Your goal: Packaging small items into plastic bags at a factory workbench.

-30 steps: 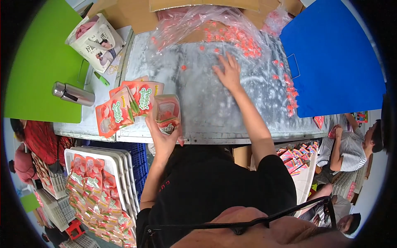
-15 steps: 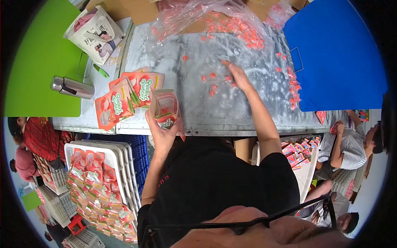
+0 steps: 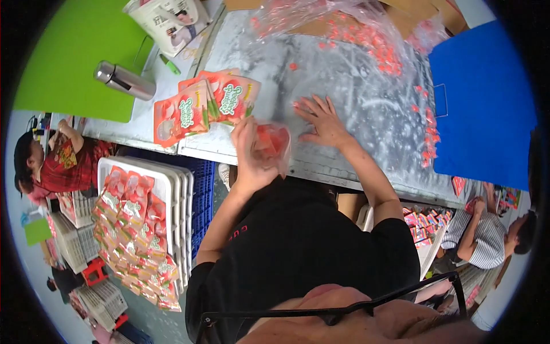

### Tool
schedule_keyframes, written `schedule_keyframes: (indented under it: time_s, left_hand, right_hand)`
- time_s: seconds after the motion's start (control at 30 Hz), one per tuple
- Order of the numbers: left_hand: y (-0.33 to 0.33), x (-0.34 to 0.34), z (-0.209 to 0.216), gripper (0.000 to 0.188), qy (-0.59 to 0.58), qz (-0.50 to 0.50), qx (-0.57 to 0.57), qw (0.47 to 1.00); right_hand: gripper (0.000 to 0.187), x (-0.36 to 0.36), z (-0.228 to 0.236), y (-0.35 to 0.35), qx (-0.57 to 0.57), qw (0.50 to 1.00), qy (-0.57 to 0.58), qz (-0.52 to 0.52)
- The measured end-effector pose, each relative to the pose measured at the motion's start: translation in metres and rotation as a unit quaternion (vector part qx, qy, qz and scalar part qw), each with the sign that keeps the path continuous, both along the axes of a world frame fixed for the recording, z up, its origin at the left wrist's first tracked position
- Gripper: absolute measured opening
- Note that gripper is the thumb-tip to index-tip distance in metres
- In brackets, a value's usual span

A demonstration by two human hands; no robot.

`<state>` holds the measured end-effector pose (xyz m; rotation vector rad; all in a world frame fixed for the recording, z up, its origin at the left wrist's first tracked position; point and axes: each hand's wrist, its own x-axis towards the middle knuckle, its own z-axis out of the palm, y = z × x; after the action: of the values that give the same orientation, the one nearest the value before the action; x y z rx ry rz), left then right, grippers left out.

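My left hand (image 3: 250, 160) is closed around a pink-red candy pouch (image 3: 271, 143) at the table's near edge. The pouch is tilted, and red shows through its clear side. Just to the right, my right hand (image 3: 325, 123) reaches over the metal tabletop with its fingers spread. One small red wrapped candy (image 3: 296, 105) is at its fingertips. Flat printed pouches (image 3: 182, 114) lie overlapping on the table left of my left hand. Another single candy (image 3: 293, 66) rests farther back.
Loose red candies (image 3: 381, 49) spill from a clear plastic bag (image 3: 303, 14) at the back. More candies (image 3: 429, 135) line the blue panel (image 3: 481, 103). A steel flask (image 3: 126, 80), green knife (image 3: 170, 64) and tote bag (image 3: 166, 26) stand or lie left. Filled pouches cover a white crate (image 3: 163, 178).
My right hand has come nearer my left, its fingers now spread. Several candies that lay by it are gone from the tabletop. The pouch has tipped toward the right, and the whole view has turned.
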<state>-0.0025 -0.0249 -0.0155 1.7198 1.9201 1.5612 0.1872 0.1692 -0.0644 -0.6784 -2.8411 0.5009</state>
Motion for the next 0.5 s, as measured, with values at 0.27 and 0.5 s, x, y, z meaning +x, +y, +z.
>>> schedule_keyframes:
  time_s: [0.27,0.5]
  left_hand:
    - [-0.006,0.002,-0.011,0.107,-0.144,-0.008,-0.010,0.989]
    - [-0.018,-0.010,-0.005,0.107,-0.127,0.027,-0.042,0.991]
  right_hand:
    - [0.057,0.001,-0.010,0.006,-0.025,0.997,0.076,0.005]
    - [0.056,0.023,-0.006,0.019,-0.470,0.823,0.272,-0.167]
